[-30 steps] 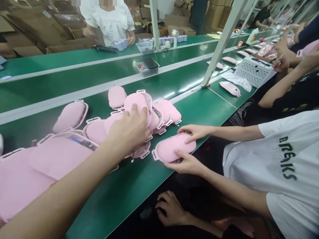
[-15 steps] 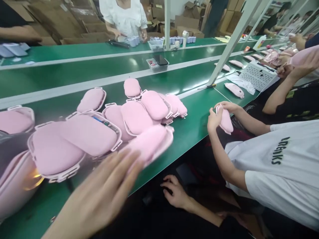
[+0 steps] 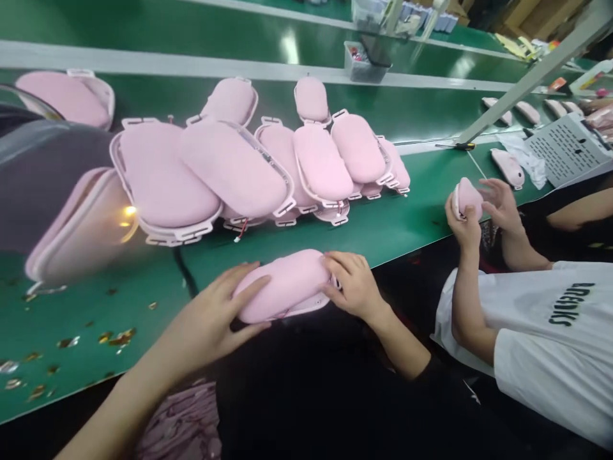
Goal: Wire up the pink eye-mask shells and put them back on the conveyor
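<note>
A pink padded shell with a white rim point(image 3: 287, 281) is held between my two hands over the front edge of the green bench. My left hand point(image 3: 211, 313) grips its left end, thumb and fingers on either side. At the other end, my right hand point(image 3: 352, 281) has its fingers closed on the rim. Just beyond lies a heap of similar pink shells point(image 3: 234, 169), some overlapping. A short red wire point(image 3: 242, 229) with a white plug hangs from one of them. The underside of the held shell is mostly hidden.
At the left stands a dark grey object point(image 3: 52, 172) beside a pink shell lit by a yellow glow point(image 3: 71, 236). Gold scraps point(image 3: 117, 337) litter the bench. To the right, a co-worker's hands point(image 3: 472, 220) hold a pink piece. Farther off are a screwdriver point(image 3: 462, 146) and a white perforated box point(image 3: 567, 150).
My left hand has brought the pink shell from the heap toward me. My right hand, empty before, has come up and taken its right end. The view has tilted downward.
</note>
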Demonstrator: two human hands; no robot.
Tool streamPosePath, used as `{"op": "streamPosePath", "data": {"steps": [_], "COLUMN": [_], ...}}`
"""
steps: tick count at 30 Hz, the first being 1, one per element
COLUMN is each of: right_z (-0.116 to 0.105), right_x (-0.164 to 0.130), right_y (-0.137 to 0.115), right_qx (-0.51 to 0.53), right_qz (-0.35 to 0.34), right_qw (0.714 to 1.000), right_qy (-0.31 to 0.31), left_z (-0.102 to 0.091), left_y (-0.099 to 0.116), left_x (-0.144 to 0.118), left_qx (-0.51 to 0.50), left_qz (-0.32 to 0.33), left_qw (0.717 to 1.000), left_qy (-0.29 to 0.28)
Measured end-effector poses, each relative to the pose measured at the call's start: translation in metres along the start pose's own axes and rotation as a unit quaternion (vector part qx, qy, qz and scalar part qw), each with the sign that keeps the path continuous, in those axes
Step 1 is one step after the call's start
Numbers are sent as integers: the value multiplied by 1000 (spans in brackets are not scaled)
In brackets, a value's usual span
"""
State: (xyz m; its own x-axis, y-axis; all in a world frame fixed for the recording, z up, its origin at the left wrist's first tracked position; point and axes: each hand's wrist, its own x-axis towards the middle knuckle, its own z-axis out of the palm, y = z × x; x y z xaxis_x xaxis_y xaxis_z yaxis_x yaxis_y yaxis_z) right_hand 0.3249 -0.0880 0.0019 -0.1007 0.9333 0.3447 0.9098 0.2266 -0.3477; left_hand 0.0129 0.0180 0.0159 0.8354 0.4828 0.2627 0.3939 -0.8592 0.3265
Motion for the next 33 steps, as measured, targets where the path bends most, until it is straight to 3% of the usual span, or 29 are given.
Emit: {"op": "streamPosePath", "data": {"steps": [4, 9, 15, 20, 22, 28, 33], "right_z": [-1, 12, 24, 16, 8, -20, -28], "right_x": [12, 26, 25, 26, 26, 30, 38], "right_y": [6, 17, 18, 10, 3, -13, -16], "right_qx": [-15, 11, 10, 4, 13, 79, 125], "right_qz": [1, -2, 5, -65, -78, -42, -80], "right_qw": [1000, 1000, 992, 979, 981, 995, 988], "right_qy": [25, 24, 123, 194, 177, 46, -50], "left_z": [-2, -12, -4, 0, 0, 3, 3], "left_y": [-7, -3, 1, 2, 2, 2, 2], "left_x": [0, 7, 12, 10, 9, 8, 10], "left_qx": [-77, -175, -168, -143, -136, -110, -108], "left_qz": [-58, -154, -232, -234, -228, -240, -243], "left_qw": [995, 972, 953, 952, 953, 950, 948], "left_qy": [-18, -14, 97, 132, 145, 167, 175]}}
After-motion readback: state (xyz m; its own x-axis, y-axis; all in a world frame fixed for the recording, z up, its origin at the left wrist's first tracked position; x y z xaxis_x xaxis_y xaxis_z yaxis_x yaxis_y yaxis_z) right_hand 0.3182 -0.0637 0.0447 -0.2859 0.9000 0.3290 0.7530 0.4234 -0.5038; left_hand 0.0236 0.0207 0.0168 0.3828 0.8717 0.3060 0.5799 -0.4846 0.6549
